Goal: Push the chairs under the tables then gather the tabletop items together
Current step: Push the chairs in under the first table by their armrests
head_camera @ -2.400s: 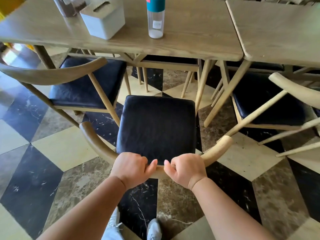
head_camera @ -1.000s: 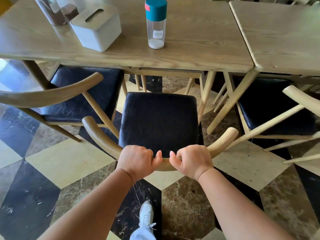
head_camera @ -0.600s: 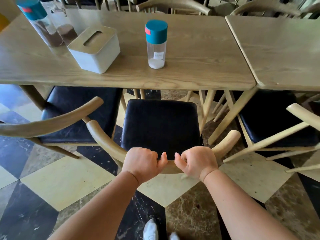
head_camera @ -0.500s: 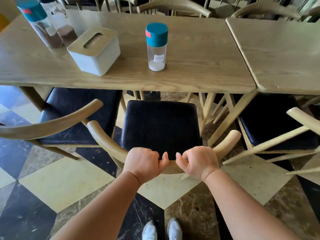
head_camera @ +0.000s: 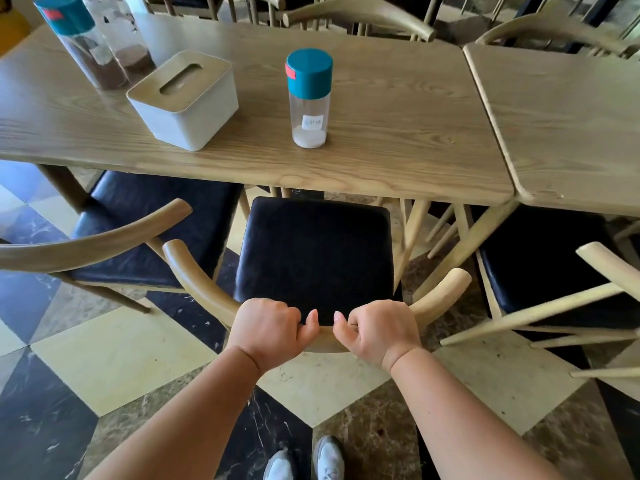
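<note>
A wooden chair with a black cushion stands in front of me, the front of its seat just under the edge of the long wooden table. My left hand and my right hand both grip the middle of its curved backrest, side by side. On the table stand a teal-capped clear jar, a white tissue box with a wooden lid, and two tall jars with brown contents at the far left.
A second chair stands to the left, partly under the table. A third chair stands to the right below a second table. More chairs line the far side. The floor is checkered marble.
The chair has slid forward toward the table, its seat front now under the edge. I have stepped forward with it, and both hands keep their grip on the backrest.
</note>
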